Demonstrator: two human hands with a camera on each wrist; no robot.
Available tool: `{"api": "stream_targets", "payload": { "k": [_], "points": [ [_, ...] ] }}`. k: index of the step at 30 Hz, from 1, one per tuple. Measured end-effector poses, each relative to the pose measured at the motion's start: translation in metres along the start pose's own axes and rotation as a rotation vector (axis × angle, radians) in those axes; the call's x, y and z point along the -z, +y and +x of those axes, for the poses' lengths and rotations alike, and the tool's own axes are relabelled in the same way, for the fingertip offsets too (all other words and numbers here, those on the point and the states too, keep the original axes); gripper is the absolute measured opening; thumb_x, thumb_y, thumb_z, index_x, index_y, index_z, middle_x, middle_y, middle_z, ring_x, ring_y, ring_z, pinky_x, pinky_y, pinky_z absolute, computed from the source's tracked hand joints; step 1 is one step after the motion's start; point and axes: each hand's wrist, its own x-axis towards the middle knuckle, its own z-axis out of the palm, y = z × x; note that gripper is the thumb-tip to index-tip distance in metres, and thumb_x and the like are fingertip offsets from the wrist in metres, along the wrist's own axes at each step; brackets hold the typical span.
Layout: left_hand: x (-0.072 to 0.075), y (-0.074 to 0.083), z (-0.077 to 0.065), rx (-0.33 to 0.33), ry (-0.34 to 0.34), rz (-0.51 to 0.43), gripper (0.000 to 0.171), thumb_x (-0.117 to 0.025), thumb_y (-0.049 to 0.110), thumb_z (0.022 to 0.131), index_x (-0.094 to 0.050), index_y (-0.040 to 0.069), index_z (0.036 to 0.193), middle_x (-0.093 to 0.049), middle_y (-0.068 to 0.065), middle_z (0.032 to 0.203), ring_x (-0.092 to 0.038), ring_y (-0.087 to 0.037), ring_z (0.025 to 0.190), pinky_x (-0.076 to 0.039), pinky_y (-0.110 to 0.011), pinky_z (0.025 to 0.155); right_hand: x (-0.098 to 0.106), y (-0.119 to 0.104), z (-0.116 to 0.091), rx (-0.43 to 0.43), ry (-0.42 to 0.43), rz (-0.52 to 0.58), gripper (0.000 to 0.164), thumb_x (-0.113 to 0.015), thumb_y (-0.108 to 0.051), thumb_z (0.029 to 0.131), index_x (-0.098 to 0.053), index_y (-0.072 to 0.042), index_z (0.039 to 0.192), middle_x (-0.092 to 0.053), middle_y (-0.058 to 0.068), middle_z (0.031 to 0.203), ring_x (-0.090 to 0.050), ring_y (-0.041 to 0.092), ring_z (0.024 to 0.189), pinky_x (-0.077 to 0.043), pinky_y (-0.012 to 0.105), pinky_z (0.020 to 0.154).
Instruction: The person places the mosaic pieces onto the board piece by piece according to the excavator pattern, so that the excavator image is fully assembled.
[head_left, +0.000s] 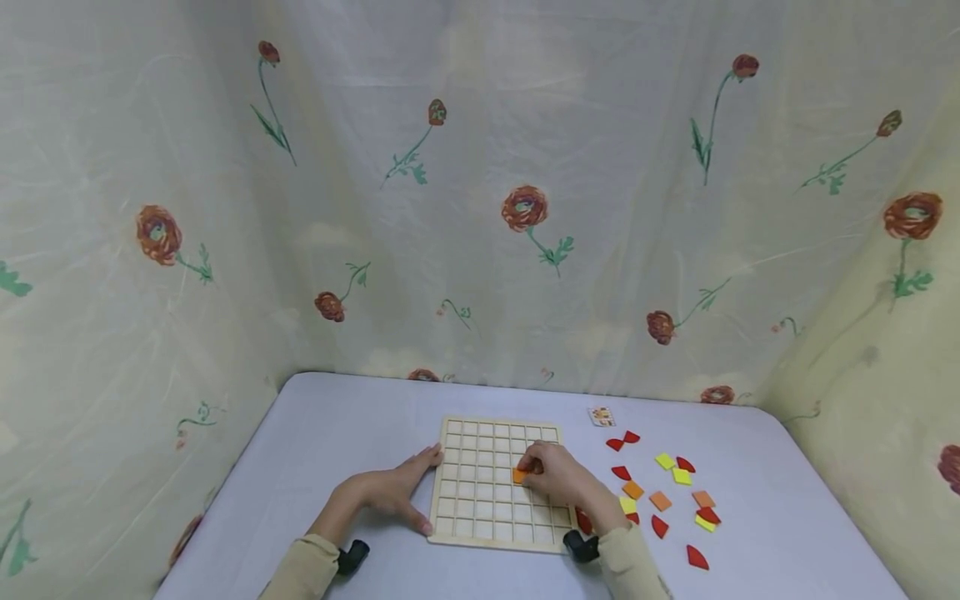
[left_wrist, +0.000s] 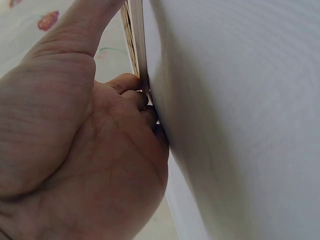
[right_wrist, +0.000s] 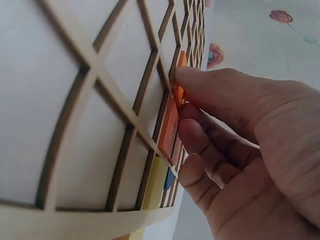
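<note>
A wooden grid board (head_left: pixel 480 546) with square cells lies on the table. My left hand (head_left: pixel 390 487) rests at its left edge, thumb spread toward the near corner and fingertips touching farther up the side. Over the board's right half, my right hand (head_left: pixel 558 473) pinches an orange square tile (head_left: pixel 518 476) between thumb and fingers. From the right wrist, this orange tile (right_wrist: pixel 181 92) stands tilted at the lattice. Beside it in the grid are a reddish-orange tile (right_wrist: pixel 168 131), a yellow piece (right_wrist: pixel 153 182) and a blue piece (right_wrist: pixel 169 178), mostly hidden from the head by my hand.
Right of the board lie several loose red quarter-round pieces (head_left: pixel 697 557), orange squares (head_left: pixel 660 501) and yellow squares (head_left: pixel 665 461). A small printed card (head_left: pixel 602 417) lies behind them. The white table (head_left: pixel 360 408) meets a flowered curtain (head_left: pixel 480 325) at the back and sides.
</note>
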Motion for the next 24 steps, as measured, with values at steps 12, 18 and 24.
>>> {"api": "stream_targets", "payload": {
  "k": [12, 18, 24],
  "points": [
    [0.001, 0.002, -0.002, -0.015, 0.003, 0.003, 0.121, -0.086, 0.045, 0.065, -0.013, 0.009, 0.155, 0.000, -0.010, 0.164, -0.002, -0.029, 0.151, -0.012, -0.049, 0.122, 0.035, 0.018, -0.028, -0.232, 0.103, 0.165, 0.025, -0.075, -0.018, 0.083, -0.062, -0.008, 0.102, -0.056, 0.001, 0.085, -0.050, 0.016, 0.081, -0.044, 0.024, 0.065],
    [0.001, 0.002, -0.001, -0.013, 0.007, 0.007, 0.123, -0.086, 0.047, 0.063, -0.013, 0.010, 0.155, -0.001, -0.009, 0.164, -0.003, -0.029, 0.151, -0.012, -0.049, 0.122, 0.067, 0.050, -0.057, -0.389, 0.073, 0.114, 0.031, -0.077, -0.021, 0.082, -0.059, -0.005, 0.102, -0.056, 0.004, 0.086, -0.050, 0.018, 0.081, -0.045, 0.026, 0.066],
    [0.000, 0.000, -0.001, -0.010, 0.004, -0.003, 0.125, -0.086, 0.046, 0.064, -0.009, 0.008, 0.155, -0.001, -0.011, 0.164, -0.003, -0.031, 0.151, -0.013, -0.050, 0.122, 0.081, 0.083, -0.079, -0.537, 0.032, 0.106, 0.037, -0.076, -0.020, 0.082, -0.055, -0.001, 0.104, -0.055, 0.008, 0.088, -0.050, 0.020, 0.080, -0.046, 0.026, 0.065]
  ]
}}
